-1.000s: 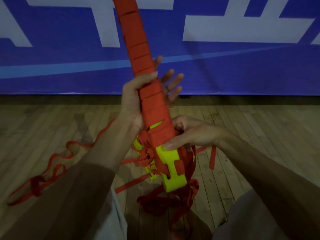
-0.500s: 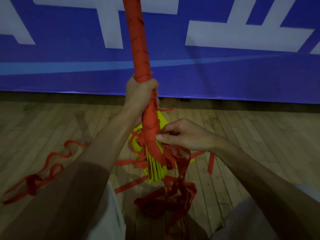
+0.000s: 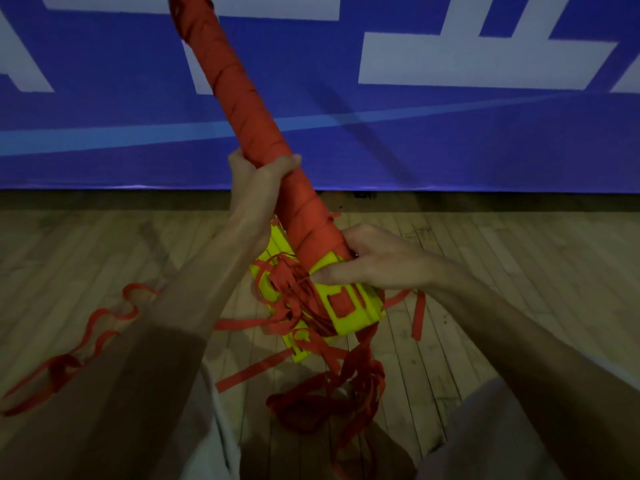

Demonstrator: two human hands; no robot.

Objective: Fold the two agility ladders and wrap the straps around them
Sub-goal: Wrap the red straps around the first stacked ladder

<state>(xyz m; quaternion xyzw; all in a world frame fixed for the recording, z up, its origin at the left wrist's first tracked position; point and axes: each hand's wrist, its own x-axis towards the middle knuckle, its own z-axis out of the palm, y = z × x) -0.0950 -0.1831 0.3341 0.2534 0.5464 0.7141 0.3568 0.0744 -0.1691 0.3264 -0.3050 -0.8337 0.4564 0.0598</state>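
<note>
The ladder bundle (image 3: 242, 98) runs as a long slanted bar from the upper left of the frame down to the centre. Most of its length is bound in close turns of red strap (image 3: 311, 230). The left hand (image 3: 256, 188) grips it about halfway along, with the fingers curled round the wrapped part and the thumb across the near face.

The right hand (image 3: 374, 261) holds the lower end where the wrapping stops. Its thumb lies flat across the bare yellow rungs (image 3: 353, 317) and its fingers are curled behind the bundle. Whether those fingers also pinch a strap cannot be told.

More yellow plastic (image 3: 278, 244) shows just behind and below the wrapped bar. It is partly hidden by loose red webbing, so it is unclear whether it belongs to ladder 2.

Below the hands, a tangle of loose straps (image 3: 325, 403) hangs from the bundle down to the wooden floor (image 3: 519, 271) at lower centre. 1 more winding strap (image 3: 100, 323) trails across the boards towards the lower left.

A blue banner (image 3: 450, 140) with white shapes fills the upper half of the frame.
</note>
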